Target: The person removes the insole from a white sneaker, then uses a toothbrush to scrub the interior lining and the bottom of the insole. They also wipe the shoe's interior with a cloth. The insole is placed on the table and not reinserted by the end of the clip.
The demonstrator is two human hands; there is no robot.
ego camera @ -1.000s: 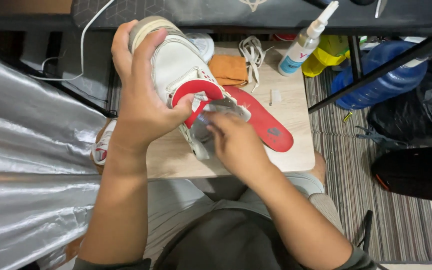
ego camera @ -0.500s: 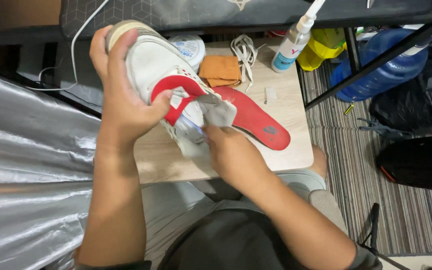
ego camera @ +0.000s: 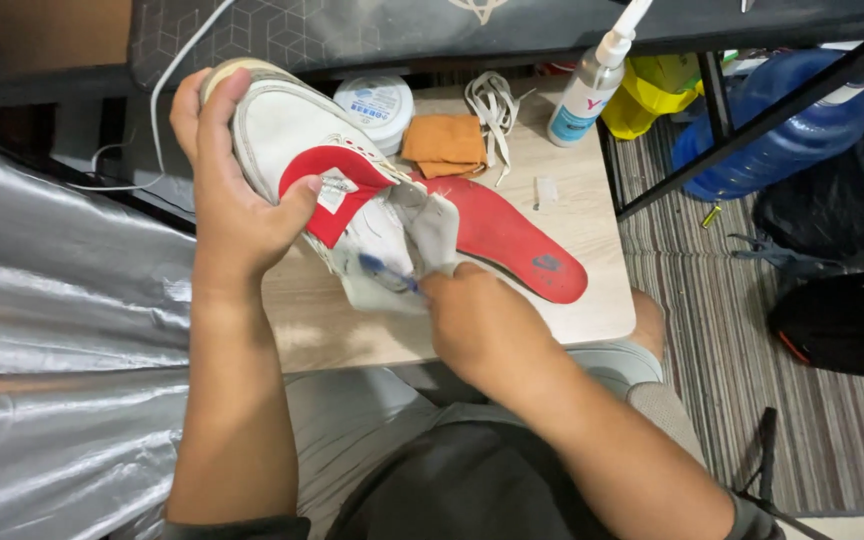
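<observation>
A round white tub [ego camera: 376, 101] with a blue-printed lid label sits at 12 o'clock on the table. A white spray bottle [ego camera: 590, 88] with a blue label stands at 1 o'clock. A small white tag [ego camera: 332, 191] shows on the red tongue of the shoe [ego camera: 287, 130], near the middle.

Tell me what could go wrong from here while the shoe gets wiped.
The shoe is held off the table only by the left hand; hard rubbing with the cloth in the right hand could twist it loose. A swinging elbow might also tip the spray bottle.
</observation>
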